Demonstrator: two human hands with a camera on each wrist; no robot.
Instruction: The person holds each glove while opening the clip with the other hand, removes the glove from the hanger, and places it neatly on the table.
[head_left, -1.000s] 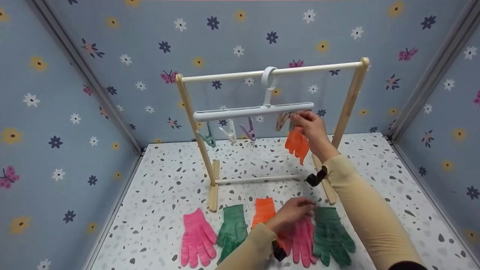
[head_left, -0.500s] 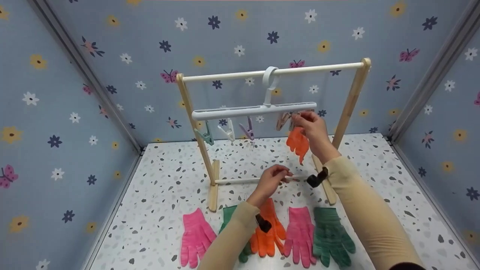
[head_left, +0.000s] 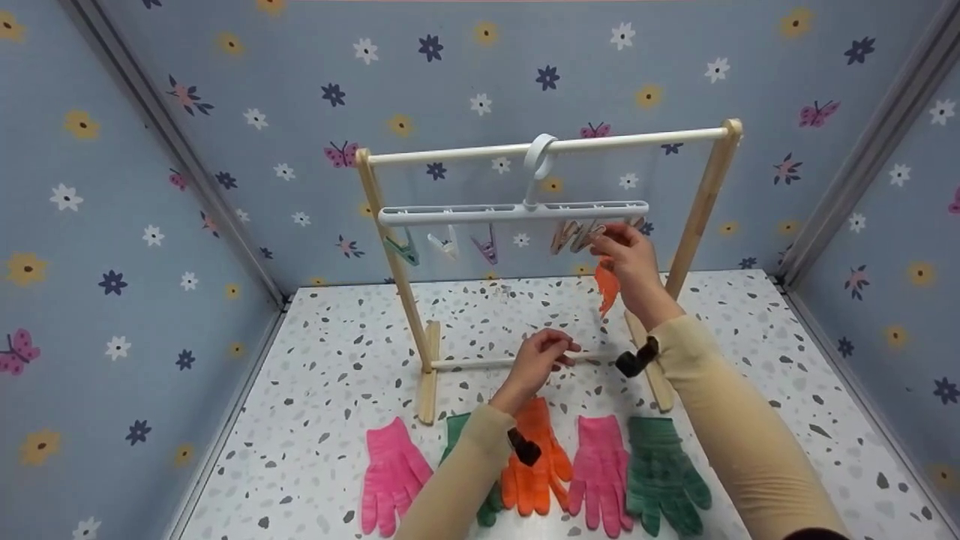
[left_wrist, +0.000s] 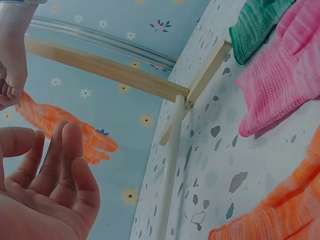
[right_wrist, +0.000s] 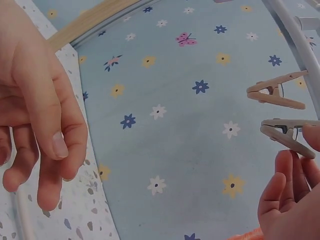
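Note:
My right hand [head_left: 630, 262] is raised at the right part of the white hanger [head_left: 465, 215]. In the right wrist view its thumb and fingers pinch a grey-beige clothespin [right_wrist: 285, 134] hanging there. Beside that one hangs another beige clothespin [right_wrist: 277, 91]. An orange glove [left_wrist: 65, 125] dangles below the right hand; its upper end is hidden, so what holds it cannot be told. My left hand [head_left: 536, 364] hovers in front of the lower white bar, palm up in the left wrist view, fingers loosely bent around nothing.
A wooden rack [head_left: 697, 206] carries the hanger on its white rod. Green [head_left: 405, 247], white [head_left: 444, 244] and purple [head_left: 487, 247] clothespins hang on the left. Pink [head_left: 391, 472], green [head_left: 664, 472], orange [head_left: 534, 469] and more gloves lie along the front of the speckled table [head_left: 322, 420].
My left hand has risen from above the gloves toward the lower bar, then stayed there. The hanger has turned, its right end shifting right. The hanging orange glove now appears narrower.

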